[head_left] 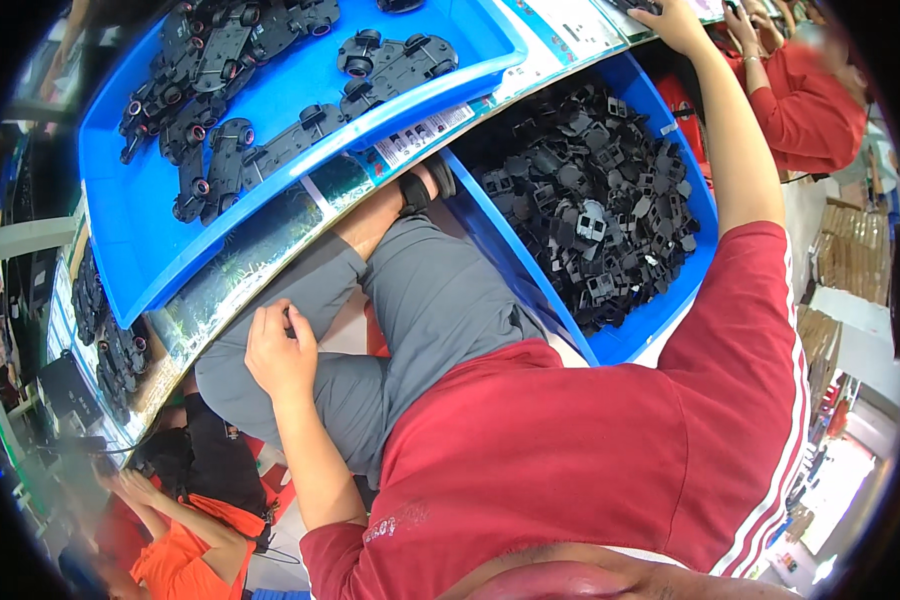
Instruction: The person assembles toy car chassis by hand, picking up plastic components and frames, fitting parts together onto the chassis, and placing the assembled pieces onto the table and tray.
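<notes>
Over my grey-trousered lap, my left hand is closed, with a small black part showing between thumb and fingers; most of it is hidden. My right hand is stretched far out to the upper right, its fingers closed on a dark piece that the frame's edge cuts off. A large blue tray on the table holds several black toy-car chassis with wheels, piled mostly toward its far side. Below the table's edge, a deep blue bin is heaped with small black plastic parts.
The table curves between the tray and my legs. More black chassis lie at its left end. A person in orange sits at lower left, another in red at upper right. Stacked cardboard stands at the far right.
</notes>
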`<state>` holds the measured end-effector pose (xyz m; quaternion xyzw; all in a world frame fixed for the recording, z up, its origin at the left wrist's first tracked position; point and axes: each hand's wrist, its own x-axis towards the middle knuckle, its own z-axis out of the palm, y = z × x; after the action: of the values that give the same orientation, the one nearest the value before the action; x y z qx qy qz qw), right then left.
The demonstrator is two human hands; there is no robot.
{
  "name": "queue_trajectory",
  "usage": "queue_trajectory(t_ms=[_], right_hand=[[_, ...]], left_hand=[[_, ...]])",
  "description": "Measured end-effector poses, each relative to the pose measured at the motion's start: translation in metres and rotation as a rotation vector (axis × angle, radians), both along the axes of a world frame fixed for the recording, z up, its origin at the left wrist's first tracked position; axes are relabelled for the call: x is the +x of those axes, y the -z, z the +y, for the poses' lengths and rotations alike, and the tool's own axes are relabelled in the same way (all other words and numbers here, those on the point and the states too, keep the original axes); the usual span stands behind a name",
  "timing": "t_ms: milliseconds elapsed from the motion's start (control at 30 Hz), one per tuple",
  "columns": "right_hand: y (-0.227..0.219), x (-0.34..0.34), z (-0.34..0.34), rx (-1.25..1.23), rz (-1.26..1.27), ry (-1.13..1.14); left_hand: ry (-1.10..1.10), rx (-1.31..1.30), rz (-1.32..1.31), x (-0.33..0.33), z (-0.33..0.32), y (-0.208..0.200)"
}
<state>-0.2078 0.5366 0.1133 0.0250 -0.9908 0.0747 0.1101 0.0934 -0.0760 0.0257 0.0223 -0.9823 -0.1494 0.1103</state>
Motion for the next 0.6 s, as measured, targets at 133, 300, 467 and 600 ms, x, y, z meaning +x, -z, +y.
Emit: queue_trajectory(t_ms=[133,300,467,600], right_hand=[[0.007,-0.003,0.006,-0.103,0.003,0.001],[0.017,0.005,-0.022,-0.108,0.059,0.062],[0.049,0.031,-0.012,-0.145,0.201,0.221],[0.044,0.121,-0.097,-1.093,-0.039,0.19]], left_hand=[[0.014,0.024,0.019,0.001,0.002,-0.001],[0.018,0.019,0.048,0.006,-0.004,-0.002],[0.089,0.186,0.059,0.004,0.003,0.001],[0.07,0.789,-0.106,0.014,0.037,0.0]])
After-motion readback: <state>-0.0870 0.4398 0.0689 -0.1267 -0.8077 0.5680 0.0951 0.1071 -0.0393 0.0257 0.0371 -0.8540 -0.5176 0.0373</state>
